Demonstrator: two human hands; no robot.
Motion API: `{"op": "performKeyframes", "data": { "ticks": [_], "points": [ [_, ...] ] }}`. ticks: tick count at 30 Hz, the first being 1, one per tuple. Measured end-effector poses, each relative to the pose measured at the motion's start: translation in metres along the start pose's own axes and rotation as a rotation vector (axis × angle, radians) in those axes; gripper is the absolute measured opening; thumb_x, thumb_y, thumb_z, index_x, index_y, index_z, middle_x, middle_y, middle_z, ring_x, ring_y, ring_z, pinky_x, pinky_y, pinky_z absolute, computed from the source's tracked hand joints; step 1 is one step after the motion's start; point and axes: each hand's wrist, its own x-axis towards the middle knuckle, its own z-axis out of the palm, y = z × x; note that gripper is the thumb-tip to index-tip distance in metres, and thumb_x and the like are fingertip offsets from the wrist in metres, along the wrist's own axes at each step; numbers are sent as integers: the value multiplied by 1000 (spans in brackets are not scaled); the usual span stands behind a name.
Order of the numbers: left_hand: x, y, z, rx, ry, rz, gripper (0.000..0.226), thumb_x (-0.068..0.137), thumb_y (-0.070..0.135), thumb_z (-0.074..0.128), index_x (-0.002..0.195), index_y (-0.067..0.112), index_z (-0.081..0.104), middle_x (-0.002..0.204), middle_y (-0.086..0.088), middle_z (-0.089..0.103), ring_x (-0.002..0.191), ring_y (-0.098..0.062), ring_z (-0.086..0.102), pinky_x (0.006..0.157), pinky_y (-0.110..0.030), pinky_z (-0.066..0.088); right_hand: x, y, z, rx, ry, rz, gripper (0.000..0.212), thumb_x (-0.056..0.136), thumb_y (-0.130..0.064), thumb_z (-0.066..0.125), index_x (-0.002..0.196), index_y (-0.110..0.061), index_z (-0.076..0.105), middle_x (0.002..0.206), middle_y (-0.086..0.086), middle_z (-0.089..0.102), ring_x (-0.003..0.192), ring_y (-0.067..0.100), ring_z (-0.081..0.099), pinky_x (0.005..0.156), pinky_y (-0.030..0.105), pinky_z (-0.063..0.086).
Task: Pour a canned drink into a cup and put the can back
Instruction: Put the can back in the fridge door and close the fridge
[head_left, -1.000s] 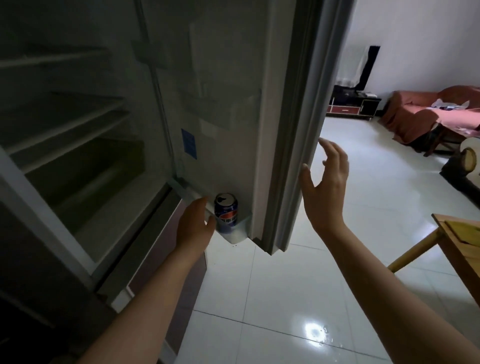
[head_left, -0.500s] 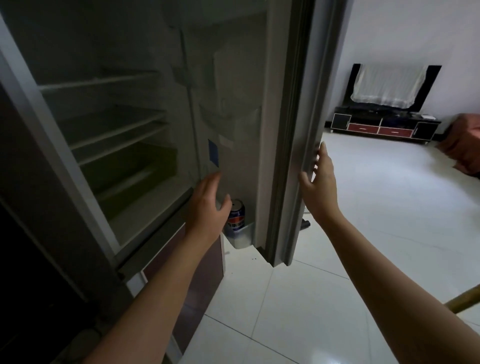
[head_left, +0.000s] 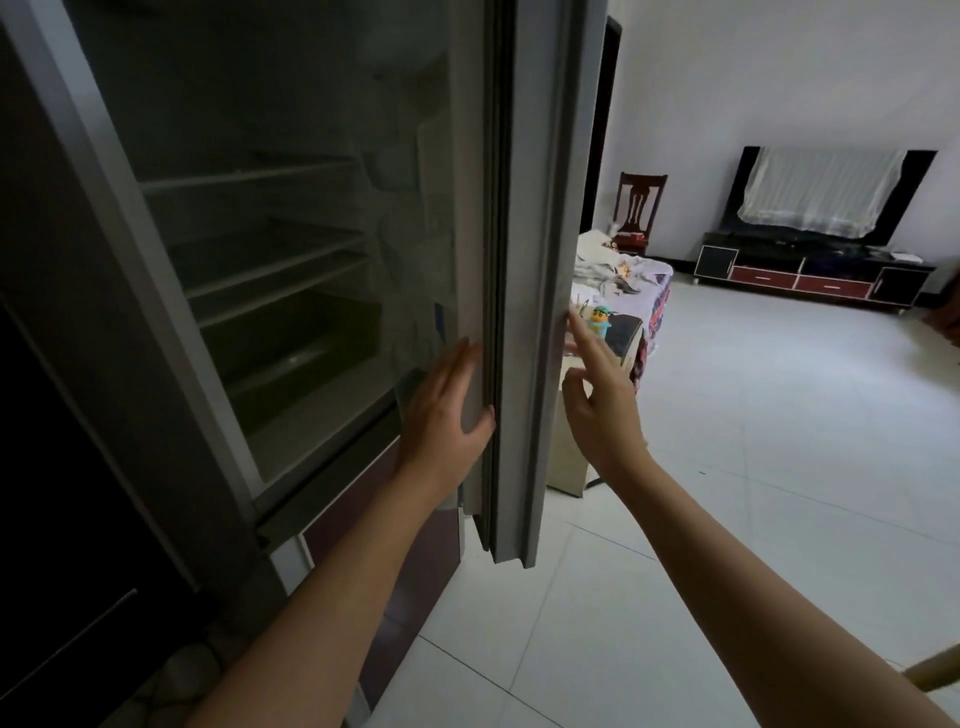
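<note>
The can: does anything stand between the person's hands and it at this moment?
The can is not visible now. The fridge door is seen edge-on; the left hand rests on its inner side and the right hand is at its outer edge. Whether the door hides the can cannot be told from this view.

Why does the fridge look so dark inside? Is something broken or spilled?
Nothing looks broken or spilled. The fridge is unlit inside and its shelves look bare. The door stands partly open, with the left hand on its inner edge and the right hand at its outer edge.
</note>
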Motion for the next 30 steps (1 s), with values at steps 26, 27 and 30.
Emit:
{"op": "performKeyframes", "data": {
  "ticks": [26,27,30],
  "points": [
    [-37,-125,-116,75,174,-247,72,88,23,58,144,36,16,154,4,18,142,-15,18,113,-35,25,28,-77,154,84,-270,-155,69,89,2,42,142,-33,17,153,-9,19,131,-6,17,107,18,21],
    [-36,-133,-123,68,182,-262,72,87,22,58,145,34,17,154,4,18,142,-15,17,113,-36,25,31,-81,162,73,-267,-159,68,89,1,43,142,-33,15,153,-8,19,131,-7,15,107,17,19],
    [-30,-159,-146,62,216,-289,73,87,18,57,146,33,16,155,3,16,143,-16,16,115,-42,27,37,-90,187,32,-246,-183,67,91,-3,43,142,-31,10,153,-7,18,134,-4,13,107,17,16]
  ]
}}
